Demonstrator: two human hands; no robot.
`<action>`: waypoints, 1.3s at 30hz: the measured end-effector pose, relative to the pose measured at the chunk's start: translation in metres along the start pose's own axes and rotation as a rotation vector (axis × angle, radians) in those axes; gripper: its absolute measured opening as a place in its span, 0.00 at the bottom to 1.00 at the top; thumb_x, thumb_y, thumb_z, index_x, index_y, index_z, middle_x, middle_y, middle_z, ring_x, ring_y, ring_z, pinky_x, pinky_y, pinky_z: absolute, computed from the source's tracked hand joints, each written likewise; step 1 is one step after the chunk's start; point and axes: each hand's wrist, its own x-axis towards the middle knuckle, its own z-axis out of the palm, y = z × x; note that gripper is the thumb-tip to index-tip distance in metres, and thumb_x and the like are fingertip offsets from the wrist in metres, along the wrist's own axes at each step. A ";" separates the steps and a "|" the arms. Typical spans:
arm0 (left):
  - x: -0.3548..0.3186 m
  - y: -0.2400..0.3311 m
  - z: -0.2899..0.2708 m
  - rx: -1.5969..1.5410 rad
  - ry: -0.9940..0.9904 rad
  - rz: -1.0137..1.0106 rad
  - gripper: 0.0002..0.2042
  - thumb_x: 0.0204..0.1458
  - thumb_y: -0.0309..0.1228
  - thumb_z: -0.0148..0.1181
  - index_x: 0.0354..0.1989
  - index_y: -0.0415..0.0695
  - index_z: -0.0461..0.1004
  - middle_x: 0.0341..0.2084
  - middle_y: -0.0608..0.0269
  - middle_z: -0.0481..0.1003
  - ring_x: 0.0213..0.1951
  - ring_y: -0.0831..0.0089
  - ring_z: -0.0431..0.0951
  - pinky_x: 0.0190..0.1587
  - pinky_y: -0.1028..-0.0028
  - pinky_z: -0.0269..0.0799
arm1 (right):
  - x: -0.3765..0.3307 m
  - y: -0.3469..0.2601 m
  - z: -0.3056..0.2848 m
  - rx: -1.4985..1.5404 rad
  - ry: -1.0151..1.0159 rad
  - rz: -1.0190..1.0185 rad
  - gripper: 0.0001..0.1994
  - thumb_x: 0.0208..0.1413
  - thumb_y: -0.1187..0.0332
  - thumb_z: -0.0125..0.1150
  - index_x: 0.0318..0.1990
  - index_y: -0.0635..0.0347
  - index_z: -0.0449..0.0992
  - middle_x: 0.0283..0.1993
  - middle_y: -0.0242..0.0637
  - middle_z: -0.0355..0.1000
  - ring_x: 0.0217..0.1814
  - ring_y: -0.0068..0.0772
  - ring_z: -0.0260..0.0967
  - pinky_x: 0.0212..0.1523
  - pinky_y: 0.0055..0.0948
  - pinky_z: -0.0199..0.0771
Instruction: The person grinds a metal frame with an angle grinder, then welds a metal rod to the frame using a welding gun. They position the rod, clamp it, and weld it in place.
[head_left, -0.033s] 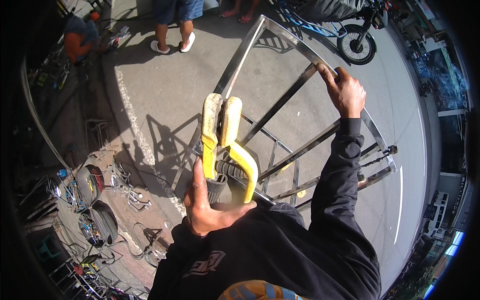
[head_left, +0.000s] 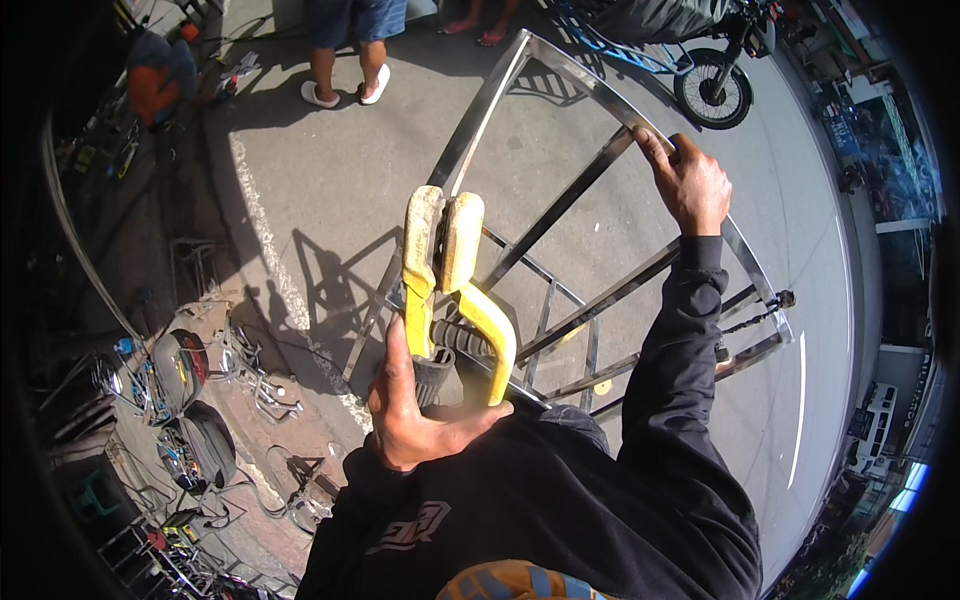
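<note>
My left hand (head_left: 415,432) is closed around a welding electrode holder (head_left: 459,245). This tool has worn yellow jaws, pressed close together and pointing away from me, plus a curved yellow lever, a dark coil spring and a black handle. I cannot make out a rod in the jaws. A large frame of bare square metal tubing (head_left: 560,208) stands ahead of me, with several crossbars running back toward my body. On its far right rail my right hand (head_left: 693,192) is closed, thumb on the near side. The electrode holder hides part of the frame's left side.
Ahead stands a person in blue shorts (head_left: 352,20) and white shoes; another in orange (head_left: 155,90) is low at far left. A motorcycle's wheel (head_left: 712,90) is at far right. Dark tool bags (head_left: 205,445), cables and metal scraps lie at left.
</note>
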 end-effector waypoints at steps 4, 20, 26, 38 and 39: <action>0.002 -0.001 0.002 0.044 0.075 0.017 0.59 0.32 0.49 0.82 0.65 0.21 0.52 0.47 0.33 0.74 0.44 0.47 0.81 0.46 0.62 0.78 | 0.000 0.000 0.000 -0.008 0.011 -0.010 0.41 0.52 0.24 0.45 0.35 0.58 0.82 0.25 0.43 0.78 0.29 0.45 0.80 0.33 0.42 0.78; 0.002 -0.001 0.001 -0.013 -0.011 0.001 0.61 0.35 0.43 0.81 0.70 0.25 0.43 0.58 0.32 0.67 0.55 0.51 0.76 0.54 0.62 0.74 | 0.001 0.000 0.004 -0.056 -0.019 0.022 0.44 0.51 0.21 0.41 0.38 0.58 0.82 0.25 0.42 0.78 0.29 0.41 0.80 0.34 0.41 0.79; 0.002 -0.002 0.002 0.034 0.084 0.050 0.61 0.32 0.49 0.82 0.66 0.21 0.49 0.46 0.33 0.74 0.44 0.48 0.81 0.45 0.62 0.78 | 0.001 0.000 0.002 -0.064 -0.031 0.012 0.42 0.52 0.22 0.43 0.37 0.57 0.82 0.25 0.43 0.78 0.30 0.44 0.80 0.34 0.42 0.79; 0.003 -0.002 0.000 0.039 0.074 0.046 0.61 0.32 0.49 0.82 0.67 0.22 0.50 0.48 0.32 0.73 0.46 0.47 0.80 0.47 0.62 0.77 | 0.000 0.001 0.002 -0.008 0.009 -0.011 0.42 0.52 0.23 0.44 0.36 0.58 0.82 0.25 0.43 0.78 0.30 0.45 0.80 0.34 0.42 0.79; 0.003 -0.002 0.001 0.046 0.076 0.049 0.60 0.32 0.49 0.82 0.67 0.22 0.50 0.48 0.32 0.73 0.46 0.47 0.80 0.47 0.62 0.77 | 0.000 0.001 0.001 -0.005 0.006 -0.011 0.42 0.52 0.22 0.44 0.36 0.58 0.82 0.25 0.43 0.78 0.30 0.45 0.80 0.34 0.42 0.79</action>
